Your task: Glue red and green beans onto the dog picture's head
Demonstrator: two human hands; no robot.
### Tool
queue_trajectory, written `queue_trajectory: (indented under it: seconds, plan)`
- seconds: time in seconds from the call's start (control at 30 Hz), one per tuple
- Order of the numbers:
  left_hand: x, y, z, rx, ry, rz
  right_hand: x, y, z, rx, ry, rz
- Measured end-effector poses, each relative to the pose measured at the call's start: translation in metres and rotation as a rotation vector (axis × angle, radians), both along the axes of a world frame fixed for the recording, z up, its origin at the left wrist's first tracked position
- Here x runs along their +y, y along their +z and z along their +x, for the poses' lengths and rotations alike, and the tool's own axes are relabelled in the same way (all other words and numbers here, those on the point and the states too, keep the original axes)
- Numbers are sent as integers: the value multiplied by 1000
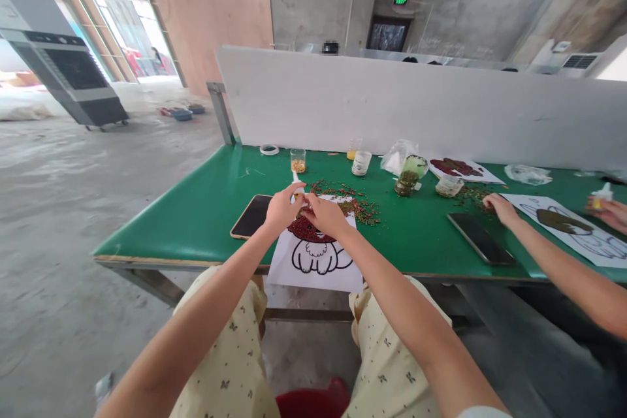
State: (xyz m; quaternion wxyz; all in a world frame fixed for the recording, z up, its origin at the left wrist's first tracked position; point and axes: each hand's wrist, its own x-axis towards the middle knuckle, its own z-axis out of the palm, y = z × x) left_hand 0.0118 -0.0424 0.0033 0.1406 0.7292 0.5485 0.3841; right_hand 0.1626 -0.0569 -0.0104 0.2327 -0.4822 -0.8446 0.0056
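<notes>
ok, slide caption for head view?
Left hand holding white-tipped bottle, right hand alongside, over partly red-filled animal drawing on green table.

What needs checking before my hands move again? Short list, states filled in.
1. White-tipped bottle held in left hand: ok.
2. Clear cup upright: ok.
3. Paper fully on the green table: not ok, near end overhangs.
4. Loose seeds contained: not ok, scattered beyond the paper.
5. Right hand fingertips touching the paper: cannot tell.

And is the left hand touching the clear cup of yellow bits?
Apart: the head view shows green tabletop between the left hand and the clear cup.
</notes>
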Motion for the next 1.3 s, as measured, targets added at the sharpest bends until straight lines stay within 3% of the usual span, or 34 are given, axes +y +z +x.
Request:
queue_trajectory:
  seconds: [0.1, 0.23, 0.37, 0.53, 0.73, 0.97, 1.3]
  plan:
    - [8, 1, -8, -44, 35, -4, 10, 2, 20, -9, -88, 4]
    - [23, -2, -24, -93, 58, -42, 27, -1, 66, 76, -320, -53]
    - [33, -7, -43, 168, 99, -57, 35, -10, 108, 192, -460, -158]
    - [40, -14, -56, 332, 70, -76, 31, -16, 133, 189, -486, -166]
    - [41, -24, -48, 410, -76, -112, 29, -24, 142, 65, -446, -189]
    - [38, -24, -42, 456, -50, -157, 36, -33, 127, -66, -342, -179]
    - [33, -20, -43, 423, -86, -189, 64, -32, 101, -199, -384, -168]
